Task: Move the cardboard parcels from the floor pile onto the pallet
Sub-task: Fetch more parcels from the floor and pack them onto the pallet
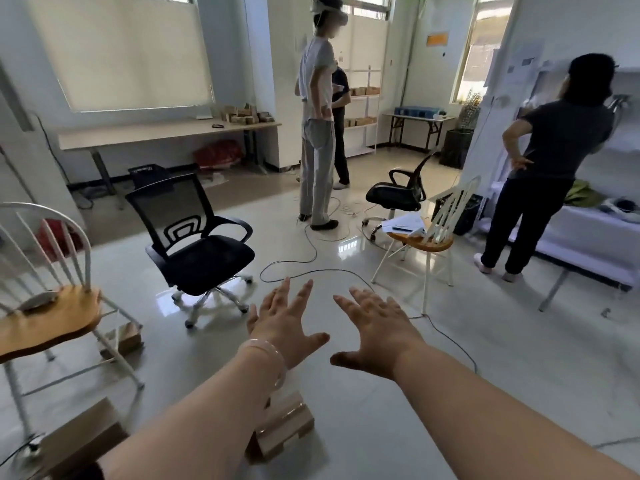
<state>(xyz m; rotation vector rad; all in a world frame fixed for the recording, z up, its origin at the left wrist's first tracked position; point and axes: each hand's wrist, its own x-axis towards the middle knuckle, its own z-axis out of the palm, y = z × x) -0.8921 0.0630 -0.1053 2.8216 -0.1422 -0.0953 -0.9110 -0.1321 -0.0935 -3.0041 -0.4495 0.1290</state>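
Both my arms stretch forward over the tiled floor. My left hand (282,323) has its fingers spread and holds nothing; a pale bangle sits on its wrist. My right hand (375,332) is likewise spread, palm down, holding nothing. Below my left forearm a small taped cardboard parcel (282,429) lies on the floor, partly hidden by the arm. Another small parcel (121,337) lies under the chair at the left. A brown cardboard piece (83,436) shows at the bottom left. I see no pallet in view.
A black office chair (197,244) stands ahead left, a wooden-seat chair (45,317) at the far left, another with papers (420,237) ahead right. A cable (311,271) snakes over the floor. A person with a headset (317,116) stands ahead; another person (550,168) stands at the right by a bed.
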